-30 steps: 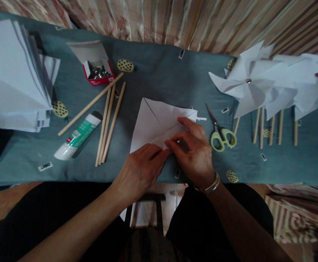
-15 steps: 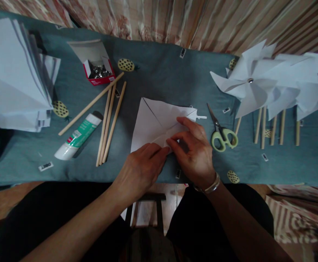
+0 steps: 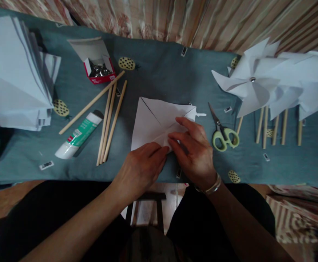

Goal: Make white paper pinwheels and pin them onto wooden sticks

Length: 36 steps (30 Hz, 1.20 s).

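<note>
A white sheet of paper, slit along lines from its corners, lies at the table's middle. My left hand grips its near edge with fingers pressed together. My right hand pinches a folded flap of the same sheet, close to the left fingertips; the hands hide the near corner. Just right of that hand lie scissors with pale green handles, blades slightly apart. A thin white paper strip sticks out by the sheet's far right corner.
Several wooden sticks lie left of the sheet, beside a green and white glue tube. Behind them stands an open red box of shiny metal pieces. Stacked paper is at far left; paper pinwheels on sticks lie at right.
Both hands stay on the paper, almost still. The whole view has shifted very slightly.
</note>
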{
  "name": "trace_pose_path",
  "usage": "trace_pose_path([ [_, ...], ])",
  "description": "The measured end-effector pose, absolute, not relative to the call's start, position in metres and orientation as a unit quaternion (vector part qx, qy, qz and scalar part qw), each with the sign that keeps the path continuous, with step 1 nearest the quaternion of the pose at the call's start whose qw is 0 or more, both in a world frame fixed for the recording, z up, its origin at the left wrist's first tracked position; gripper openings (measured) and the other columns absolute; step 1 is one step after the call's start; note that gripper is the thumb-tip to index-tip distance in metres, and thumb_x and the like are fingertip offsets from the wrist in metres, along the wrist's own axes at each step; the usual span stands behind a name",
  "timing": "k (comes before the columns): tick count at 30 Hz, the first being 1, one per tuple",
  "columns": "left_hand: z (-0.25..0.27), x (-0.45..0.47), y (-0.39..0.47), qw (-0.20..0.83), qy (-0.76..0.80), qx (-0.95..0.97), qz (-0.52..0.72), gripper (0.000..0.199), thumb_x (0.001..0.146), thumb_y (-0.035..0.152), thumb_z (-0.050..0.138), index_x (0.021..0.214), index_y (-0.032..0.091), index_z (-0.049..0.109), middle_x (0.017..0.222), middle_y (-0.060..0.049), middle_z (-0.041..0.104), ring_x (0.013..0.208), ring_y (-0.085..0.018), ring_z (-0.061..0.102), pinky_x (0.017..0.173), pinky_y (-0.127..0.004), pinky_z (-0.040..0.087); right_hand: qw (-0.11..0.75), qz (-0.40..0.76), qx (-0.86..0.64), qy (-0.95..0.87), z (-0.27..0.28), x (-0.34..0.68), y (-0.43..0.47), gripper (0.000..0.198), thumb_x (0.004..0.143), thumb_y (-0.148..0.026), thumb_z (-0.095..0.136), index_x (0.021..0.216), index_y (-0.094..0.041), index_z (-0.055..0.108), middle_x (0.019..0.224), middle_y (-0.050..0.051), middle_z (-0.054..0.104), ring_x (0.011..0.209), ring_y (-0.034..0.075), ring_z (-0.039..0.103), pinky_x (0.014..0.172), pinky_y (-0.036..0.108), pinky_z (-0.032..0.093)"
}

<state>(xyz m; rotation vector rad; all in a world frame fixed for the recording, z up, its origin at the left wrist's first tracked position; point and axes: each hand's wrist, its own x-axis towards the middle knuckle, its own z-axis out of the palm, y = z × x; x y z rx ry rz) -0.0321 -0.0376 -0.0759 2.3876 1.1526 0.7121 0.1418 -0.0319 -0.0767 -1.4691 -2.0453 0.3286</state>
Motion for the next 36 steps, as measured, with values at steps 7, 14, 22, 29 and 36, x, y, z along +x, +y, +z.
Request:
trace_pose_path([
  [7,-0.076,-0.032,-0.038,0.206,0.409,0.852,0.255,0.015,0.095,0.014,0.051,0.100,0.012,0.065,0.081,-0.004,0.066,0.068,-0.014,0.065,0.062,-0.023,0.053,0.292,0.127,-0.548,-0.774,-0.076,0.141,-0.031,0.016,0.093,-0.018,0.055,0.095,-0.015,0.071,0.128,0.016,0.061,0.119,0.028,0.056,0.098,0.046,0.052],
  [14,-0.075,-0.033,-0.038,0.201,0.417,0.849,0.253,0.017,0.096,0.015,0.048,0.101,0.014,0.065,0.081,-0.003,0.067,0.067,-0.012,0.065,0.061,-0.022,0.053,0.284,0.115,-0.543,-0.782,-0.076,0.141,-0.030,0.016,0.093,-0.018,0.056,0.097,-0.016,0.071,0.128,0.015,0.061,0.119,0.027,0.057,0.097,0.045,0.053],
  [22,-0.075,-0.032,-0.038,0.205,0.414,0.851,0.251,0.017,0.096,0.015,0.049,0.098,0.013,0.065,0.080,-0.004,0.067,0.066,-0.013,0.065,0.059,-0.023,0.055,0.283,0.084,-0.530,-0.795,-0.080,0.140,-0.029,0.017,0.094,-0.017,0.055,0.100,-0.018,0.070,0.131,0.012,0.057,0.124,0.027,0.053,0.102,0.047,0.051],
  [29,-0.075,-0.033,-0.037,0.208,0.414,0.850,0.250,0.018,0.096,0.015,0.049,0.097,0.012,0.066,0.079,-0.003,0.067,0.065,-0.014,0.065,0.058,-0.024,0.054,0.224,0.029,-0.523,-0.822,-0.084,0.137,-0.033,0.023,0.097,-0.016,0.046,0.109,-0.019,0.065,0.141,0.011,0.051,0.132,0.027,0.044,0.107,0.047,0.046],
  [36,-0.073,-0.033,-0.037,0.219,0.417,0.851,0.234,0.017,0.096,0.016,0.048,0.098,0.014,0.065,0.082,-0.003,0.066,0.069,-0.013,0.065,0.063,-0.023,0.054,0.233,0.024,-0.525,-0.819,-0.088,0.128,-0.036,0.027,0.099,-0.014,0.038,0.111,-0.016,0.063,0.139,0.013,0.053,0.136,0.026,0.042,0.109,0.049,0.043],
])
